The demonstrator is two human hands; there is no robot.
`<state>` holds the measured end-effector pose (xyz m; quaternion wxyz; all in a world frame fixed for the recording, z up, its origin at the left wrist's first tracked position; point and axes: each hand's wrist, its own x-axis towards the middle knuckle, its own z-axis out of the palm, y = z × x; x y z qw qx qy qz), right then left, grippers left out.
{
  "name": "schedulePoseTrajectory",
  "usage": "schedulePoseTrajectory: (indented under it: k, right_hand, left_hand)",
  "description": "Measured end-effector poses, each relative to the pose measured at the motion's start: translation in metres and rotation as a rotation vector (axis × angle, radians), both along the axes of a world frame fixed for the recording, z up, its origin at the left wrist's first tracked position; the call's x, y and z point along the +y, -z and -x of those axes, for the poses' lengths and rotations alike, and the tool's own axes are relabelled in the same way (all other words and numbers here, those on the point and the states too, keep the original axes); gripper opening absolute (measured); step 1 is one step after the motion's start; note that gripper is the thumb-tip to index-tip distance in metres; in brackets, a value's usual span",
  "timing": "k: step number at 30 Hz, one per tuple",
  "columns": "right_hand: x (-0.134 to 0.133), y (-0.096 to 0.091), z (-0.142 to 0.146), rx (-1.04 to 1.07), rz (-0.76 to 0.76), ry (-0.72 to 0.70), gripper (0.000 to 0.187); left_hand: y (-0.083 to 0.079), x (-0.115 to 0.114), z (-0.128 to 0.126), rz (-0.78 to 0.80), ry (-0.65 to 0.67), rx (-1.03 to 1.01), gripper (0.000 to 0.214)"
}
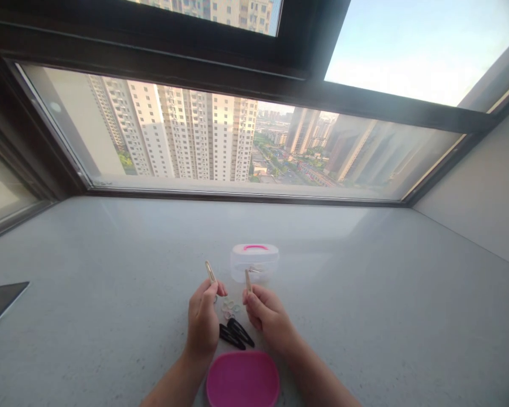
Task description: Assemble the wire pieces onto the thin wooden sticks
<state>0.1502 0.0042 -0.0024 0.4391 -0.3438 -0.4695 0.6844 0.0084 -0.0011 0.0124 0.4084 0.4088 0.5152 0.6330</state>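
My left hand point(203, 319) is closed around a slim metal hair clip point(210, 272) that sticks up from the fingers. My right hand point(268, 315) pinches a second metal hair clip point(247, 280), also pointing up. Between the hands lie small pale hair ties point(229, 307) and two black snap clips point(236, 333) on the grey sill. A clear small box with a pink handle point(254, 261) stands just beyond the hands. A pink oval lid point(242, 379) lies near me between my forearms.
The grey stone windowsill point(110, 294) runs to a dark-framed window point(246, 195) at the back. A grey wall point(483, 192) rises on the right. A dark flat slab point(0, 302) pokes in at the left edge.
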Motion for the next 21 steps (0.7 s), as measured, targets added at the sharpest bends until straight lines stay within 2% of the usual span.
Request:
schedulePoseTrajectory:
  k: [8, 16, 21]
  right_hand:
    - [-0.0015, -0.0045, 0.0006, -0.013, -0.012, 0.013, 0.038]
    - [-0.0018, -0.0047, -0.0001, -0.025, -0.034, 0.033, 0.035]
    - [-0.0015, -0.0041, 0.0007, -0.004, -0.032, 0.033, 0.034]
  left_hand:
    - [0.0035, 0.0006, 0.0002, 0.015, 0.053, 0.01, 0.028]
    - [0.0014, -0.0011, -0.0042, 0.093, 0.239, -0.129, 0.025]
    - [0.0, -0.0008, -0.0055, 0.114, 0.278, -0.139, 0.025]
